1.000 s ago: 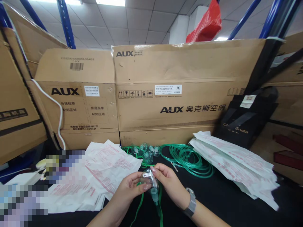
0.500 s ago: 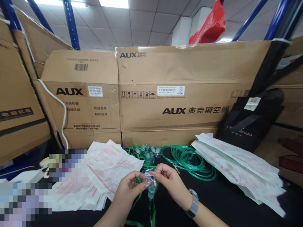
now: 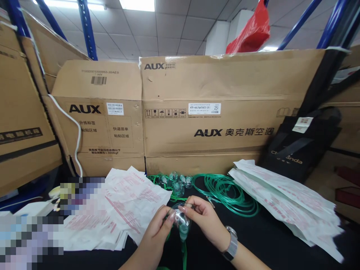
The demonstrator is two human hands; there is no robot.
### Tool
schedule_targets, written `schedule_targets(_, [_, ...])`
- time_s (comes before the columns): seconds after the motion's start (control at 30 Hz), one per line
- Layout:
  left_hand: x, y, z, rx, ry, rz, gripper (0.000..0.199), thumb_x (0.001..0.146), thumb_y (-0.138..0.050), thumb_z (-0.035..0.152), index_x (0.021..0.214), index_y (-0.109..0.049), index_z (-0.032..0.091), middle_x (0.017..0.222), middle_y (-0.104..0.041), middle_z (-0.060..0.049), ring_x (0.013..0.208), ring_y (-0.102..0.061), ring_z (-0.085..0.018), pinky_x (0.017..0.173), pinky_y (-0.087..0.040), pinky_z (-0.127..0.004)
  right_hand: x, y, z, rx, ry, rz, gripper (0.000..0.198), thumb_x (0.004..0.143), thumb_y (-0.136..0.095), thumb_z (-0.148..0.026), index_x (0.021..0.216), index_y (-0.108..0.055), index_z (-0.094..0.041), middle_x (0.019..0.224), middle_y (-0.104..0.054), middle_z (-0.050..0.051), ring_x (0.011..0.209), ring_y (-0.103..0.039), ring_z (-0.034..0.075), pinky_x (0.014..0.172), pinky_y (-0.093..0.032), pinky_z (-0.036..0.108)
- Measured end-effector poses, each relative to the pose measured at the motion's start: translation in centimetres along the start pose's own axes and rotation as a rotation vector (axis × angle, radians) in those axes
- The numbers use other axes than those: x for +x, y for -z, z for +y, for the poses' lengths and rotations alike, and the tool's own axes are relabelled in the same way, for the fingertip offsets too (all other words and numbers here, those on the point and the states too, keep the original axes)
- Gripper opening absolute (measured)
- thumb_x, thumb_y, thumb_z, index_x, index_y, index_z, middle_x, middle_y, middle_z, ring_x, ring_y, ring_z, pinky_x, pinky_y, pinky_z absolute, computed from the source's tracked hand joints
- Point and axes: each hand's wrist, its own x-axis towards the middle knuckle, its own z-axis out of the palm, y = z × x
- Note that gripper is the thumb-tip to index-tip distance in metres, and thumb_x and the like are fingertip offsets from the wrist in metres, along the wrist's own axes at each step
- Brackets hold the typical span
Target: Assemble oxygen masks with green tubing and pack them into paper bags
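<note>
A clear plastic oxygen mask (image 3: 183,221) is held up between my two hands, its green connector pointing down. My left hand (image 3: 161,225) pinches the upper left of the mask with thumb and fingers. On the opposite side, my right hand (image 3: 201,215) grips the upper right edge, thumb over the front; a watch (image 3: 232,243) is on that wrist. A green strap (image 3: 184,257) hangs below the mask. Just beyond my hands lie several more clear masks (image 3: 177,187) in a cluster, with coiled green tubing (image 3: 233,198) to their right.
White printed bags (image 3: 135,198) are spread at the left, and another stack of white bags (image 3: 284,206) lies at the right. Cardboard boxes (image 3: 168,138) wall off the back. A black bag (image 3: 298,146) stands at the right rear on the black table surface (image 3: 225,232).
My left fingers have shifted up and inward along the mask's top, closer to my right thumb. The small light strip seen there before is now mostly covered.
</note>
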Motion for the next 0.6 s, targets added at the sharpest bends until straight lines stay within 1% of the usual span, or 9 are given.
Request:
schedule_targets(0.17, [0.37, 0.17, -0.16, -0.096, 0.029, 0.025, 0.027, 0.076, -0.047, 0.043, 0.065, -0.051, 0.019, 0.065, -0.042, 0.002, 0.067, -0.038, -0.015, 0.064, -0.033, -0.023, -0.24, 0.05, 0.16, -0.034, 0.03, -0.033, 0.029, 0.065, -0.065, -0.04, 0.059, -0.049, -0.016, 0.059, -0.046, -0.003, 0.058, -0.043, 0.01, 0.057, -0.037, 0.023])
schedule_targets(0.37, [0.2, 0.17, 0.03, -0.095, 0.044, 0.014, 0.026, 0.076, -0.048, 0.041, 0.063, -0.049, 0.019, 0.063, -0.04, 0.003, 0.065, -0.036, -0.014, 0.062, -0.032, -0.022, -0.52, -0.21, -0.08, -0.018, -0.024, -0.173, 0.025, 0.075, -0.054, -0.041, 0.073, -0.053, -0.016, 0.063, -0.049, -0.003, 0.06, -0.044, 0.01, 0.059, -0.036, 0.023])
schedule_targets(0.5, [0.13, -0.01, -0.08, -0.097, 0.047, 0.024, 0.027, 0.077, -0.048, 0.041, 0.062, -0.048, 0.019, 0.063, -0.04, 0.003, 0.065, -0.037, -0.015, 0.062, -0.032, -0.022, -0.42, -0.46, -0.09, 0.015, -0.054, -0.176, 0.026, 0.073, -0.056, -0.042, 0.07, -0.054, -0.016, 0.058, -0.049, -0.004, 0.055, -0.043, 0.009, 0.056, -0.034, 0.023])
schedule_targets(0.6, [0.12, -0.06, -0.14, -0.086, 0.03, 0.018, 0.026, 0.078, -0.046, 0.041, 0.063, -0.048, 0.019, 0.064, -0.041, 0.002, 0.066, -0.037, -0.015, 0.063, -0.032, -0.023, -0.38, -0.55, 0.03, 0.097, -0.088, -0.174, 0.025, 0.071, -0.059, -0.04, 0.069, -0.054, -0.016, 0.058, -0.051, -0.004, 0.054, -0.044, 0.008, 0.056, -0.034, 0.022])
